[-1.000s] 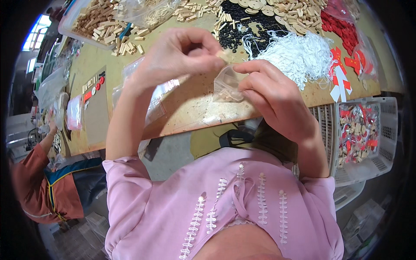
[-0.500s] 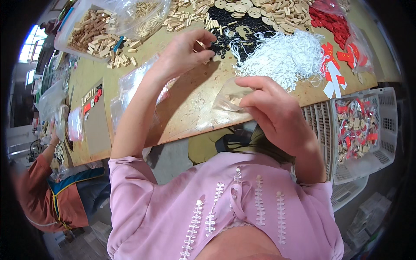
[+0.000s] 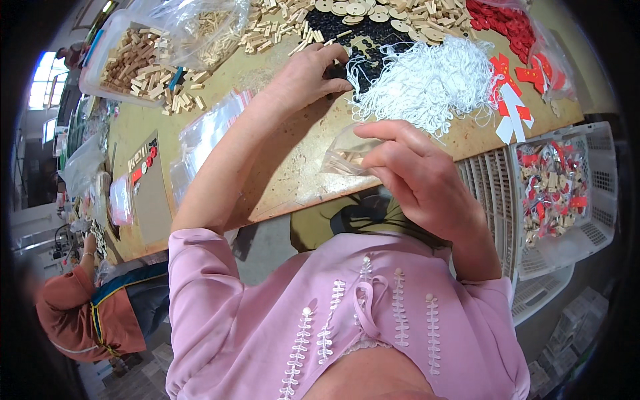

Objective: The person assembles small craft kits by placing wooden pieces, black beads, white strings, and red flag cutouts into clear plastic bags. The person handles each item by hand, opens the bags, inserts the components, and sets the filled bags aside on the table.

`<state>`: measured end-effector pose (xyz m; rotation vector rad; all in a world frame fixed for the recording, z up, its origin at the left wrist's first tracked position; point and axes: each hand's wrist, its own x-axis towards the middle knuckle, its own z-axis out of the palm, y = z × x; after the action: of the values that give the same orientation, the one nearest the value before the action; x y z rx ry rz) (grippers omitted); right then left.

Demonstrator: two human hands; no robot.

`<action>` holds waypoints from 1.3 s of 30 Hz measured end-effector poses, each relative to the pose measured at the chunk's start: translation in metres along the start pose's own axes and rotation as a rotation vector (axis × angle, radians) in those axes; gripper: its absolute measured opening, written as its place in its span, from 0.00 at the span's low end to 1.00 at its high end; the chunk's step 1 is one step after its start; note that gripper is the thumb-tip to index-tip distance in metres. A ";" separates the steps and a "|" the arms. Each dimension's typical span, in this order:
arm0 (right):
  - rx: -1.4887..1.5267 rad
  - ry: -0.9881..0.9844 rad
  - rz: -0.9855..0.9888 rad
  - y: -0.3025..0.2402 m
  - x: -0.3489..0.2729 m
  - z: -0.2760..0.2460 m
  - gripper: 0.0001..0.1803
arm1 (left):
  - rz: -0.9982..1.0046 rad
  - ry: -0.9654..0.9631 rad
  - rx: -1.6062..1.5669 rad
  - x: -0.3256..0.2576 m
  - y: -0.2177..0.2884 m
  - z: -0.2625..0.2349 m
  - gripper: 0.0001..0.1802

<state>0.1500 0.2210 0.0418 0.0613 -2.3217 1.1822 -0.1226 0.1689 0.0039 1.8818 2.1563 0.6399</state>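
My left hand (image 3: 310,77) reaches over the pile of small black beads (image 3: 379,67), fingers curled down at its left edge. Its thumb and forefinger stand apart; nothing shows between them, though the other fingers are partly hidden. In my right hand (image 3: 417,163) is a small clear plastic bag (image 3: 341,157), gripped by its edge near the table's front. Several pale wooden pieces lie inside the bag. Just beyond the right hand spreads a heap of white string loops (image 3: 427,87).
Wooden blocks fill a plastic tub (image 3: 100,87) at the far left. Flat clear bags (image 3: 207,130) lie beside my left forearm. Wooden discs (image 3: 357,9), red pieces (image 3: 503,27) and red-and-white cards (image 3: 512,110) sit farther back. A crate (image 3: 597,187) of filled bags stands right. Another person (image 3: 93,307) works at left.
My left hand has shifted right, farther into the edge of the black beads, and its fingers have spread. A pale wooden piece seen at those fingers earlier no longer shows. The right hand keeps the bag.
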 end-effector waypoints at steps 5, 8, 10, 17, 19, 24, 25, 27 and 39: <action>-0.011 -0.005 0.001 0.000 0.000 -0.001 0.10 | -0.105 -0.066 -0.160 0.003 -0.004 0.006 0.16; 0.005 -0.011 0.019 0.000 -0.002 -0.004 0.10 | -0.227 -0.049 -0.337 0.002 -0.016 0.012 0.12; -0.009 -0.006 0.012 0.000 -0.002 -0.004 0.09 | -0.303 -0.050 -0.515 0.000 -0.017 0.008 0.10; -0.011 0.000 0.013 -0.002 0.005 -0.001 0.08 | -0.538 0.018 -1.447 -0.001 -0.018 -0.005 0.09; -0.022 -0.007 -0.001 -0.003 0.006 0.000 0.08 | -0.615 -0.056 -1.856 -0.003 -0.025 -0.009 0.09; -0.053 -0.042 -0.014 -0.002 0.007 -0.002 0.07 | -0.615 0.085 -2.216 -0.021 -0.003 -0.006 0.16; -0.057 -0.040 -0.021 -0.002 0.007 -0.001 0.07 | -0.618 0.161 -2.233 -0.025 0.001 -0.006 0.18; -0.058 -0.042 -0.019 -0.003 0.008 -0.001 0.07 | -0.428 0.029 -2.418 -0.039 -0.008 -0.001 0.29; -0.063 -0.112 0.011 -0.006 0.016 0.003 0.07 | -0.271 0.005 -2.600 -0.066 0.010 0.017 0.34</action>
<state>0.1369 0.2177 0.0525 0.0948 -2.4581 1.1372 -0.0952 0.1088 -0.0150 -0.0167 0.1044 1.6959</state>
